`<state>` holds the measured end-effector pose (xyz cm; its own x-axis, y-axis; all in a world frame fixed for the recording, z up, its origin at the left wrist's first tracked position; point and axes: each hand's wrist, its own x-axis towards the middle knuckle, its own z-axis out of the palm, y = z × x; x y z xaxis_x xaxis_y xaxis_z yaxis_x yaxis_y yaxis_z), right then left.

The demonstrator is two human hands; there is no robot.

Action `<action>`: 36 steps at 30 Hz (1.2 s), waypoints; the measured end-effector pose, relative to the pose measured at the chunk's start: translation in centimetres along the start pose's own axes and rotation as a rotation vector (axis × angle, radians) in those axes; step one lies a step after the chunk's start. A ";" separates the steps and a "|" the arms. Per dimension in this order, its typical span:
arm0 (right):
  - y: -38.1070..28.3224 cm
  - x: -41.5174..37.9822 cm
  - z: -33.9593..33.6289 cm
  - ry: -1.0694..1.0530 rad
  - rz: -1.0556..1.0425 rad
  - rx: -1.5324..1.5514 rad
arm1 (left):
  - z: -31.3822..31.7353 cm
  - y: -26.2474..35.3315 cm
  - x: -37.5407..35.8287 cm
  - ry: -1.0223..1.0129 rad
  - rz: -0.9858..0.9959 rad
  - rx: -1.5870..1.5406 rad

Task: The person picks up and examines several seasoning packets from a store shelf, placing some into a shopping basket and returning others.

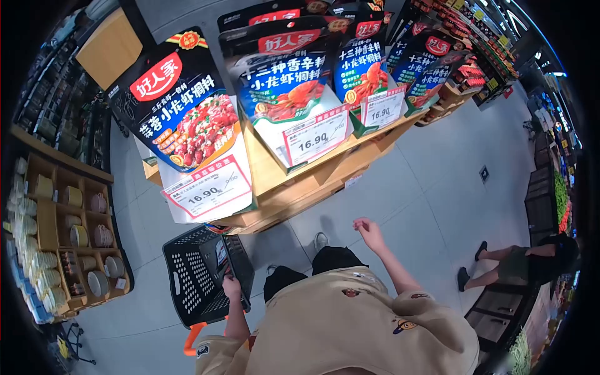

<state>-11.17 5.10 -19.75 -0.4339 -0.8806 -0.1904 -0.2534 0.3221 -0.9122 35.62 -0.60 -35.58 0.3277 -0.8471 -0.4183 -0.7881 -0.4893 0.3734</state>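
My left hand (231, 287) is closed, over the opening of a black shopping basket (181, 275) with an orange handle (195, 337). At its fingertips is a slim dark item with pale marks (221, 254); I cannot make out what it is or how firmly it is gripped. My right hand (365, 229) hangs in the air in front of me, fingers loosely bent and apart, holding nothing. Ahead of both hands, a wooden display stand (275, 203) bears stand-up seasoning pouches, among them a garlic crayfish pouch (181, 106) and a thirteen-spice crayfish pouch (284, 75).
Price cards (209, 190) reading 16.90 front the pouches. Left stands a shelf of cups and bowls (75, 231). Another person (519, 262) is on the right by produce shelves (559, 200). Grey tiled floor (412, 200) runs between them.
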 end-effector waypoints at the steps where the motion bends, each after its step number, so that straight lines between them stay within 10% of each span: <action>1: -2.6 2.4 -0.7 -0.001 -0.088 0.015 | 0.9 0.1 -0.2 0.026 -0.008 -0.007; 16: -36.6 15.8 -16.8 0.622 -1.443 -0.234 | 9.7 3.2 -10.4 -0.299 -0.358 -0.708; 21: -37.6 17.4 -24.5 0.737 -1.372 -0.677 | 15.1 -4.1 -10.1 -0.343 -0.533 -0.976; 26: -36.1 20.4 -31.1 0.418 -1.088 -0.868 | 14.6 -5.4 -9.7 -0.318 -0.508 -0.928; 36: -34.9 23.7 -33.1 0.481 -1.123 -0.933 | 8.6 4.9 -7.4 -0.335 -0.294 -0.756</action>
<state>-41.21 -15.49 19.58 0.1624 -0.6779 0.7170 -0.9852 -0.1523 0.0792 24.80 5.06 -37.78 0.1992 -0.6176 -0.7609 -0.1001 -0.7852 0.6111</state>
